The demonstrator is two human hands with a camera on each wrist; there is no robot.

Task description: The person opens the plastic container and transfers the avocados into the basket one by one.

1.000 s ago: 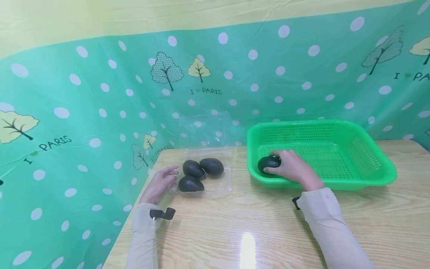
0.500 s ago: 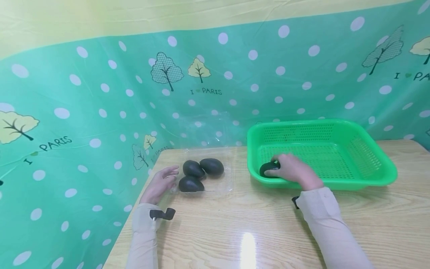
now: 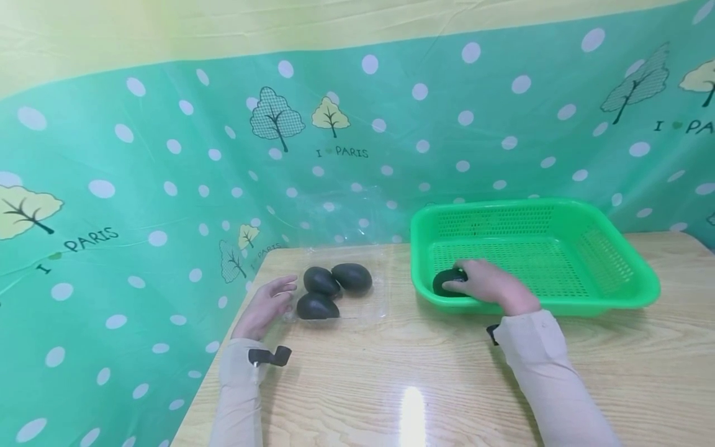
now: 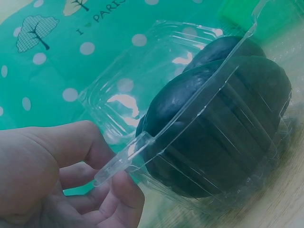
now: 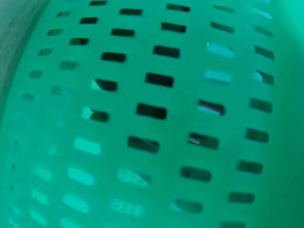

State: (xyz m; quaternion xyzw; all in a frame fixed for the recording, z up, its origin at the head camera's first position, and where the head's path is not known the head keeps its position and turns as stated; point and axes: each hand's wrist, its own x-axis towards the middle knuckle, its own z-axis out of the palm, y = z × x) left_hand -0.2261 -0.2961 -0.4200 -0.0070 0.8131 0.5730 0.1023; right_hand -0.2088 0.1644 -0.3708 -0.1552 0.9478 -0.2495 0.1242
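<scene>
Nearest, the left hand (image 3: 265, 311) pinches the tab (image 4: 114, 166) of a clear box (image 3: 360, 309); a tug there could tip this light box and roll out its three avocados (image 3: 322, 282). The right hand (image 3: 494, 285) has its fingers curled round a fourth avocado (image 3: 443, 283), low in the basket (image 3: 558, 303) at the near left corner; early release could let it drop and roll. Whether it touches the basket floor cannot be told. Only the left wrist view shows the pinch clearly; the right wrist view shows perforated basket wall, neither hand nor fruit. Farthest, a polka-dot curtain (image 3: 491, 149) backs everything.
</scene>
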